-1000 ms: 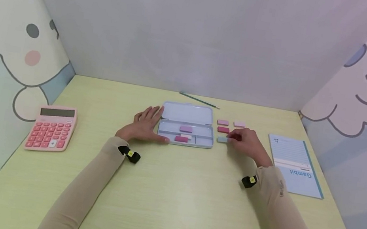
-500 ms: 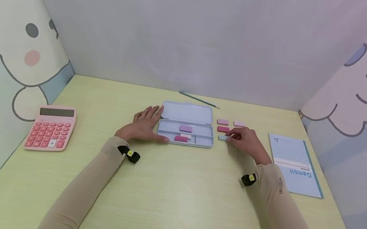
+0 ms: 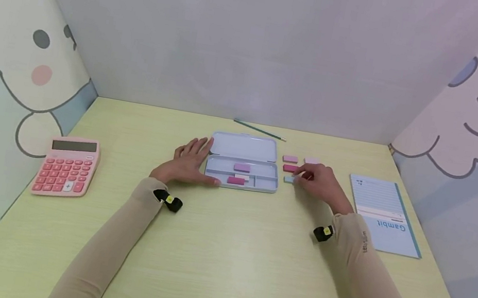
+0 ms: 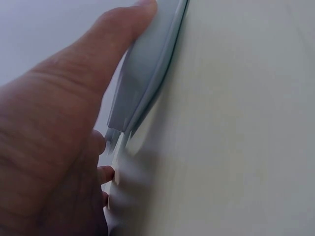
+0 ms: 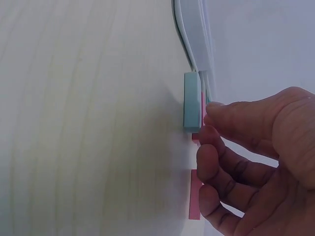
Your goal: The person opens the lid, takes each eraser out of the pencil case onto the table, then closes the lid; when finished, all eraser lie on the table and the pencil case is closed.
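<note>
A pale blue pencil case (image 3: 264, 189) lies with its lid up. My left hand (image 3: 188, 164) rests along its left side, fingers spread and thumb on the front edge; in the left wrist view the thumb (image 4: 120, 29) presses the case. Lilac (image 3: 242, 168), white (image 3: 242, 176) and magenta (image 3: 236, 181) erasers lie inside. Right of the case, a light blue eraser (image 5: 192, 103) rests on the table. My right hand (image 3: 320, 185) is at its right end, thumb and forefinger close to its top, without the eraser clearly between them. Another magenta eraser (image 3: 289, 168) lies just behind.
Two pink erasers (image 3: 290, 159) (image 3: 311, 161) lie further back on the right. A pencil (image 3: 259, 130) lies behind the case. A pink calculator (image 3: 66, 167) stands at the left, and a notepad (image 3: 385, 216) lies by the right forearm. Walls border the table (image 3: 221, 261).
The light blue eraser has shifted slightly back and settled in front of the magenta one. My right hand has edged a little left over it. The left hand stays in place.
</note>
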### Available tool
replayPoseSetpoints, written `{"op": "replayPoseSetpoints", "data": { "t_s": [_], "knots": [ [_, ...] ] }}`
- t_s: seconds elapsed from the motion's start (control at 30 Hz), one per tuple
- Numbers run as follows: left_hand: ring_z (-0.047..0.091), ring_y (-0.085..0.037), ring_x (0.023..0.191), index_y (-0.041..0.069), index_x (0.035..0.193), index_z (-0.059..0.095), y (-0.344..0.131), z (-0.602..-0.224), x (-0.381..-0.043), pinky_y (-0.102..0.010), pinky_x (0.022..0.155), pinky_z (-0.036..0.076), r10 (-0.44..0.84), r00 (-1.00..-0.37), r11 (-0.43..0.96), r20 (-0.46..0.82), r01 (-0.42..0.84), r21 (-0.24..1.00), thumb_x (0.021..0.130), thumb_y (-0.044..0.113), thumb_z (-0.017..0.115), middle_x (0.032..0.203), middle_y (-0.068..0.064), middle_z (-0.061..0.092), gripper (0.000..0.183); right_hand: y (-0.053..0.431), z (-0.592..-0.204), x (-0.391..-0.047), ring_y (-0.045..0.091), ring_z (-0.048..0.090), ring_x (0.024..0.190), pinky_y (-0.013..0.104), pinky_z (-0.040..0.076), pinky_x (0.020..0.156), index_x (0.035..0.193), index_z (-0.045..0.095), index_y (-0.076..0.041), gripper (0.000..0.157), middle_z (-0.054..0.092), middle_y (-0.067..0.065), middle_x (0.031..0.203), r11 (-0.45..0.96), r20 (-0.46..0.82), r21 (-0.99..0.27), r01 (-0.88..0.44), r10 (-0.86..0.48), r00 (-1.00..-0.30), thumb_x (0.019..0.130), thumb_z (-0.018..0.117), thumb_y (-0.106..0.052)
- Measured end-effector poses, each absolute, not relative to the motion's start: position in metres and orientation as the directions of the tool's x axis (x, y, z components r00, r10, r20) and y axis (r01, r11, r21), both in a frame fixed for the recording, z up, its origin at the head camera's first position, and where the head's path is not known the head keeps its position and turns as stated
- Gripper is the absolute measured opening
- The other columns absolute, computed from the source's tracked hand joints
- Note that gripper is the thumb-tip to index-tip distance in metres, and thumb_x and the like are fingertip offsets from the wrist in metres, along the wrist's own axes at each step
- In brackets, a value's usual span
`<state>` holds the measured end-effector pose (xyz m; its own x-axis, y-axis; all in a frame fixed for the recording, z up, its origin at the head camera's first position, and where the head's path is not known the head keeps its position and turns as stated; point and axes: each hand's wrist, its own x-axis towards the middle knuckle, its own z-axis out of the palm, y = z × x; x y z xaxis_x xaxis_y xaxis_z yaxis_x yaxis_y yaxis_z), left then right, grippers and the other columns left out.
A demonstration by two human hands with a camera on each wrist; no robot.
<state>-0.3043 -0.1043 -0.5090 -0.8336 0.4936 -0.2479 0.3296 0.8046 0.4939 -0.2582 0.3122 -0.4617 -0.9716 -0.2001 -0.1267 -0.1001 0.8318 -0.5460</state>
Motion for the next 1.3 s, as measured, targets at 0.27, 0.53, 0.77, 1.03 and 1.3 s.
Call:
{"op": "replayPoseSetpoints", "data": {
  "t_s": [0.27,0.53,0.77,1.03,1.3],
  "knots": [
    [-0.014,-0.036,0.17,0.025,0.172,-0.016,-0.105,-0.509,-0.304,-0.066,0.132,0.0,0.49,-0.834,0.811,-0.253,0.33,0.484,0.083,0.082,0.071,0.183,-0.008,-0.012,0.137,0.293,-0.454,-0.26,0.025,0.064,0.087,0.032,0.051,0.078,0.113,0.081,-0.006,0.017,0.078,0.014,0.105,0.811,-0.055,-0.558,-0.174,-0.245,-0.968,0.101,0.075,-0.017],
    [-0.014,-0.036,0.17,0.025,0.172,-0.016,-0.105,-0.51,-0.304,-0.066,0.132,0.0,0.496,-0.831,0.804,-0.251,0.33,0.495,0.081,0.085,0.07,0.183,-0.008,-0.011,0.139,0.265,-0.452,-0.266,0.023,0.056,0.083,0.032,0.046,0.075,0.114,0.08,-0.005,0.017,0.071,0.01,0.092,0.778,-0.051,-0.592,-0.209,-0.295,-0.954,0.101,0.073,-0.013],
    [-0.013,-0.036,0.17,0.025,0.173,-0.015,-0.105,-0.512,-0.305,-0.066,0.132,0.001,0.502,-0.83,0.799,-0.243,0.337,0.498,0.078,0.089,0.069,0.184,-0.007,-0.01,0.141,0.238,-0.453,-0.275,0.024,0.057,0.085,0.03,0.047,0.077,0.115,0.081,-0.006,0.019,0.072,0.011,0.094,0.766,-0.056,-0.601,-0.231,-0.328,-0.943,0.1,0.073,-0.015],
    [-0.012,-0.037,0.17,0.024,0.173,-0.014,-0.105,-0.509,-0.304,-0.067,0.132,0.002,0.496,-0.834,0.804,-0.24,0.337,0.49,0.081,0.086,0.069,0.184,-0.008,-0.009,0.139,0.208,-0.454,-0.282,0.022,0.057,0.085,0.029,0.047,0.078,0.118,0.082,-0.006,0.02,0.075,0.011,0.096,0.754,-0.077,-0.611,-0.242,-0.361,-0.929,0.101,0.074,-0.014],
    [-0.011,-0.038,0.17,0.023,0.173,-0.013,-0.103,-0.51,-0.306,-0.068,0.131,0.002,0.498,-0.833,0.802,-0.24,0.338,0.492,0.078,0.088,0.07,0.184,-0.009,-0.009,0.142,0.194,-0.455,-0.287,0.022,0.057,0.084,0.027,0.045,0.073,0.12,0.083,-0.008,0.021,0.082,0.012,0.112,0.785,-0.143,-0.587,-0.199,-0.342,-0.929,0.101,0.074,-0.011]
  ]
}}
